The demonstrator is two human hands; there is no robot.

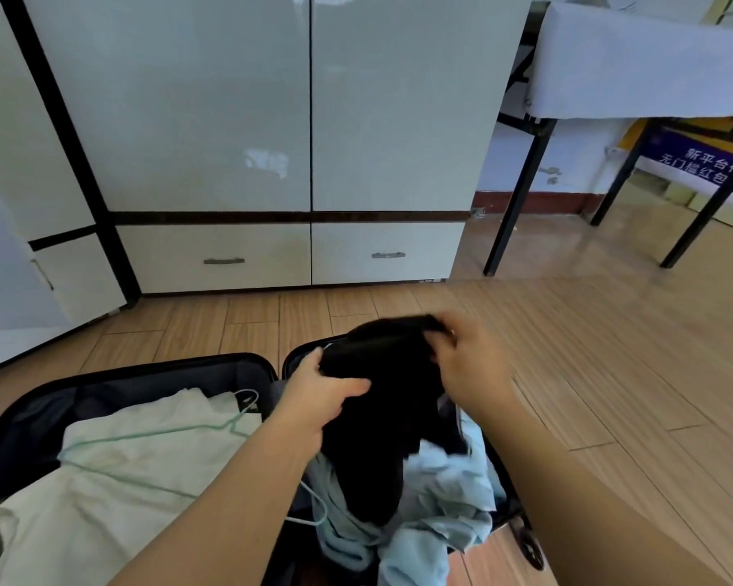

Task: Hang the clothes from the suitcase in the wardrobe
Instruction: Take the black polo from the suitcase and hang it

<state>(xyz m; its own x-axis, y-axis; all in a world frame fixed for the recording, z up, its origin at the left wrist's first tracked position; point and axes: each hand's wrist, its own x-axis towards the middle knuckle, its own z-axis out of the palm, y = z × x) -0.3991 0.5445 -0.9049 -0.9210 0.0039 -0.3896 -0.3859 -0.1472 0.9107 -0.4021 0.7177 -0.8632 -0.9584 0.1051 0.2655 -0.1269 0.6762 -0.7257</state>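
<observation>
An open black suitcase (153, 365) lies on the wooden floor in front of me. A black garment (381, 416) is lifted above its right half. My left hand (322, 395) grips the garment's left side, and my right hand (466, 361) grips its upper right edge. Under the black garment lies crumpled light-blue clothing (441, 501). In the left half rests a pale white-green garment (115, 480) with a light green hanger (233, 420) on top. The white wardrobe (271, 120) stands ahead with its doors closed.
Two drawers with metal handles (224, 260) run along the wardrobe's base. A table with black legs (521, 196) and a white cloth stands at the right. A white door panel (13, 205) is at the far left. Wooden floor (610, 353) spreads to the right.
</observation>
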